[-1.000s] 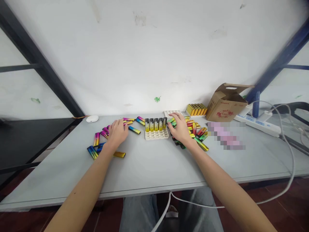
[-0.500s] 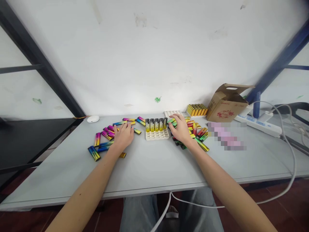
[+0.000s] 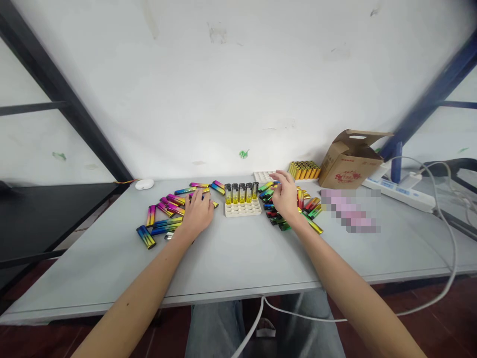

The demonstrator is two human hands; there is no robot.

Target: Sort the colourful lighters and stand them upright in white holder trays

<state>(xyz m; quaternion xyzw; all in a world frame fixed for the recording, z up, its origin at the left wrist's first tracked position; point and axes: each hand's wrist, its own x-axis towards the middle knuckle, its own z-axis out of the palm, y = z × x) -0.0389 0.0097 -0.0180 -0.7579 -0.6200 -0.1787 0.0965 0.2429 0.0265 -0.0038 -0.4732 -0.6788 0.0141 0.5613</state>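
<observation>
Between my hands stands a white tray [image 3: 243,212] with holes; upright black-topped lighters [image 3: 242,193] with yellow bottoms fill its back rows, and the front holes are bare. My left hand [image 3: 199,211] lies over a spread of shiny metallic sleeves [image 3: 175,209] in pink, blue and gold, fingers apart. My right hand [image 3: 285,198] hovers with spread fingers at the left part of a pile of red, green and gold lighters [image 3: 312,205]. Nothing is visibly held in either hand, though the surfaces beneath the palms are hidden.
A second white tray [image 3: 264,176] lies behind my right hand, beside a tray full of gold-orange lighters [image 3: 304,170]. Further right are an open cardboard box [image 3: 346,164], a power strip [image 3: 400,193] and white cables. A white oval case [image 3: 144,184] sits back left.
My left hand has moved slightly right, uncovering a silvery end near my wrist. My right hand has shifted a little right and up, uncovering black-topped lighters at the pile's left side.
</observation>
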